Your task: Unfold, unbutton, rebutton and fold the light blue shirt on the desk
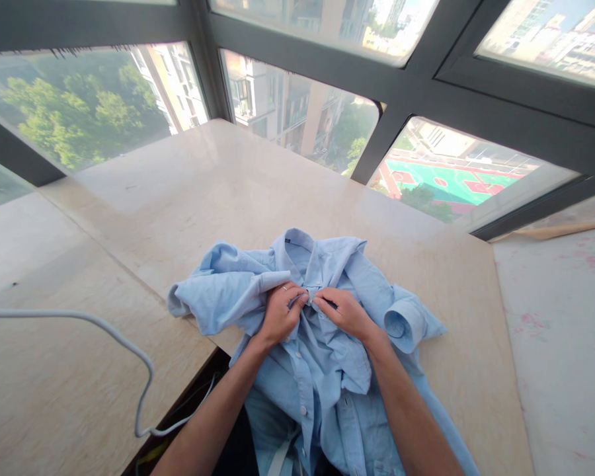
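Note:
A light blue button-up shirt [277, 370] lies rumpled on the stone window sill, its collar [297, 251] toward the window and its lower part hanging over the near edge. Just below the collar, my left hand [283, 311] pinches one front edge of the shirt; a ring is on one finger. Close beside it, my right hand [342, 309] pinches the other front edge. The fingertips of both hands nearly meet at the placket, where a small button seems to be, partly hidden. Lower down, white buttons [303, 410] show along the open front. Both sleeves spread outward.
A white cable [114, 334] curves across the stone sill [178, 192] at left and drops past its edge into a dark gap. Grey window frames [307, 43] rise behind. At right stands a wall with floral paper [560, 317].

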The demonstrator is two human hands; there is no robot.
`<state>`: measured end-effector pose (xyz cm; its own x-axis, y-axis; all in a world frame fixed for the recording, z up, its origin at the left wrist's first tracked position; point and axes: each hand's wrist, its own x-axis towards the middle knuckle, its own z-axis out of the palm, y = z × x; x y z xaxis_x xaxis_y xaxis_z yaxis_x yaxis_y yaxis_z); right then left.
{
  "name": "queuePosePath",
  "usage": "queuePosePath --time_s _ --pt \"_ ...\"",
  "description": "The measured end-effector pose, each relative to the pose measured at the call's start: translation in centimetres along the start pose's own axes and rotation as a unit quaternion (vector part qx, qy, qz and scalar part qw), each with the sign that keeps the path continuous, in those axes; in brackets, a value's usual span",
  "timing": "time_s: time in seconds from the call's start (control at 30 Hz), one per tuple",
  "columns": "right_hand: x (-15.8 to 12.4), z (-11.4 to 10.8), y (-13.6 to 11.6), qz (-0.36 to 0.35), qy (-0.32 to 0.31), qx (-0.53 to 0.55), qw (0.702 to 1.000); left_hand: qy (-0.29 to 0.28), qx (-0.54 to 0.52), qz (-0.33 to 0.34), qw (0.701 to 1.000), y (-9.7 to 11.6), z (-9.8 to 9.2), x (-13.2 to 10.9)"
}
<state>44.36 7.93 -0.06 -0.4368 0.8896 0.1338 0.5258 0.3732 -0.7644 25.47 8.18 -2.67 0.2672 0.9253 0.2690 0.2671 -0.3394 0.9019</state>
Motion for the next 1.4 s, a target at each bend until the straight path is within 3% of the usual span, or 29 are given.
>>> queuePosePath --time_s 0.13,0.27,0.47,0.8,0.97,1.4 --pt "-0.3 0.5 0.3 0.0 0.049 -0.014 0.999 0.005 -0.004 -0.006 1.0 -0.1 0.1 0.1" --pt "-0.5 1.0 0.3 -0.069 0.124 -0.069 0.987 0.02 0.007 -0.008 1.0 -0.2 0.2 0.0" --pt "-0.6 0.9 0.2 -0.166 0.105 -0.134 0.971 0.031 -0.005 -0.01 0.999 -0.1 0.3 0.1" --pt "-0.7 1.8 1.4 -0.136 0.131 -0.013 0.982 0.054 -0.028 -0.032 0.998 0.2 0.3 0.2" --pt "-0.8 2.3 1.4 -0.107 0.134 -0.047 0.984 0.061 -0.024 -0.046 0.997 0.1 0.5 0.3" --pt "-0.8 2.6 0.3 -0.113 0.109 -0.237 0.959 0.069 0.001 -0.053 0.996 0.2 0.9 0.5"
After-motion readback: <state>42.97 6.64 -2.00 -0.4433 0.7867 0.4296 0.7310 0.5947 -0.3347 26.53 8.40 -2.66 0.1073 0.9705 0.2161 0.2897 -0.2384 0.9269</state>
